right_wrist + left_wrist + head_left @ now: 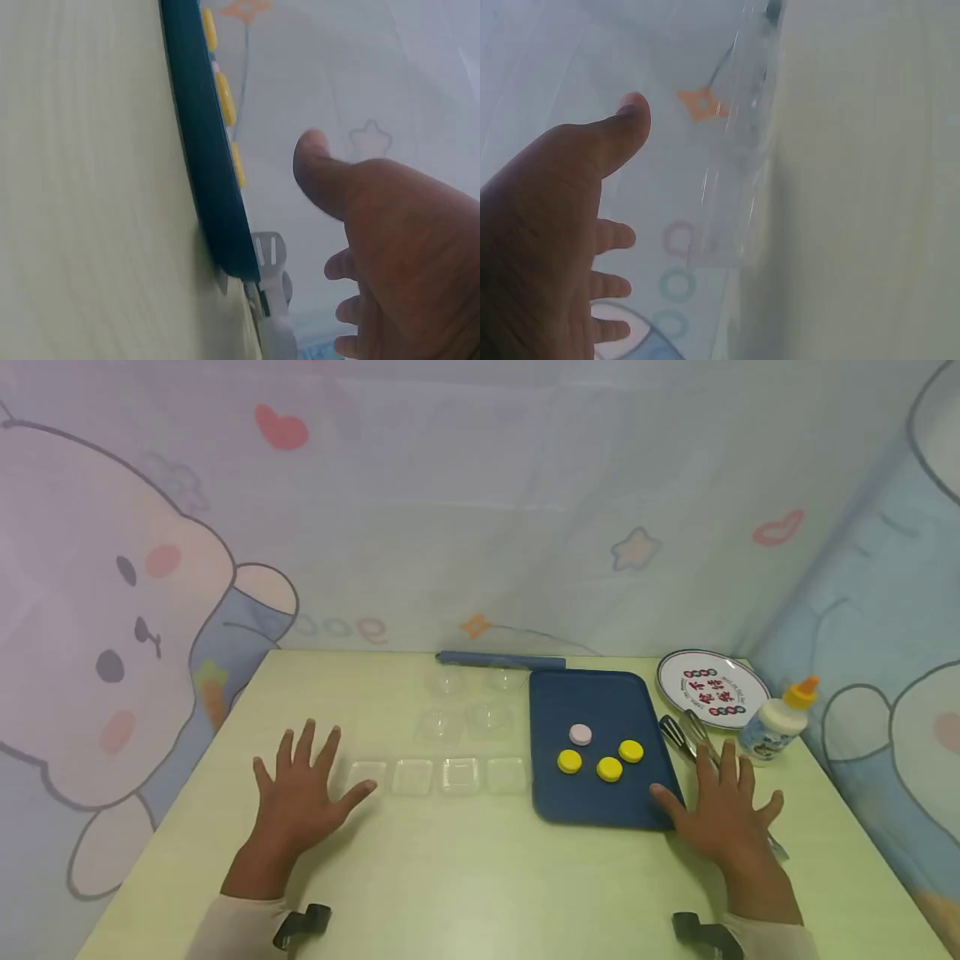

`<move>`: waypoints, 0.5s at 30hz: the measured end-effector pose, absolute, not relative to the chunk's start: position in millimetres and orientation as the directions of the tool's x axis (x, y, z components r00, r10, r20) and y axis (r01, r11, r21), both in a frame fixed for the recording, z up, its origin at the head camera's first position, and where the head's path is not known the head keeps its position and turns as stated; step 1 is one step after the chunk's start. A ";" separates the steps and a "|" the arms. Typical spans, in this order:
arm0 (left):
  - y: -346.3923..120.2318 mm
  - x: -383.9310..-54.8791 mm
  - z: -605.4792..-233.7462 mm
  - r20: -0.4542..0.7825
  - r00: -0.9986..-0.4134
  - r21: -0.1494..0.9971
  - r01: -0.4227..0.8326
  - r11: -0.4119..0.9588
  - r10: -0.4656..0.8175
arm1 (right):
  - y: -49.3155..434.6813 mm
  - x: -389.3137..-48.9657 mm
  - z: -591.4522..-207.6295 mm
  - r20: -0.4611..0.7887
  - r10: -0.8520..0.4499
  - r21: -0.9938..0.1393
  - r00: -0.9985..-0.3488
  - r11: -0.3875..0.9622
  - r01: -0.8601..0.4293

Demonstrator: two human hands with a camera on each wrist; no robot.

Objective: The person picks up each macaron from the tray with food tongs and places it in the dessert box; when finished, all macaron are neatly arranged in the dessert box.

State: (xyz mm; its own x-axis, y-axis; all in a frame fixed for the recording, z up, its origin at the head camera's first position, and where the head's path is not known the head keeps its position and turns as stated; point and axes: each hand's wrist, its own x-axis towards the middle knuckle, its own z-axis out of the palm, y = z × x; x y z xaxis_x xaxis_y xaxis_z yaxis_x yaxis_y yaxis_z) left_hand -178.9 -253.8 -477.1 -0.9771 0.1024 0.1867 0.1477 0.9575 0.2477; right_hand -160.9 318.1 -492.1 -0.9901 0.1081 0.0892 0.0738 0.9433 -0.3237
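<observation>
My left hand has its fingers spread, left of a row of small clear plastic trays; its thumb reaches toward the nearest one. In the left wrist view the thumb stands out straight beside clear plastic. My right hand, fingers also spread, is at the near right corner of a dark blue tray, its thumb overlapping the rim in the head view. Several yellow discs and a pale pink disc lie on the tray. Neither hand holds anything.
Clear domed lids stand behind the small trays. A dark blue rod lies at the table's back edge. Right of the blue tray are a whisk, other utensils, a white plate with red lettering and an orange-capped bottle.
</observation>
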 end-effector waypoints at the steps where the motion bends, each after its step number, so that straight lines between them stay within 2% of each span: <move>1: -249.3 -179.1 -477.7 0.210 -0.970 0.249 0.177 0.952 0.126 | 320.4 -160.8 -492.3 0.097 0.117 -0.335 -0.988 0.939 0.079; 8: -201.9 -182.7 -480.2 0.386 -0.868 0.218 0.415 0.884 0.312 | 328.8 -165.6 -496.1 0.182 0.165 -0.390 -0.969 0.917 0.083; 15: -143.4 -198.1 -483.2 0.381 -0.811 0.223 0.546 0.808 0.444 | 329.4 -175.3 -497.6 0.229 0.217 -0.409 -0.949 0.906 0.109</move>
State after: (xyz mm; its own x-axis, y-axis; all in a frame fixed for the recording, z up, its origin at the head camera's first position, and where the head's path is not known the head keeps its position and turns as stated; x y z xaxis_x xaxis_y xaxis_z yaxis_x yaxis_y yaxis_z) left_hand -198.1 -143.4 -483.2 -0.8114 0.4436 0.3806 0.5460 0.8076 0.2228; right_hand -175.3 329.4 -497.6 -0.9488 0.2173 0.2292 0.1086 0.9059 -0.4093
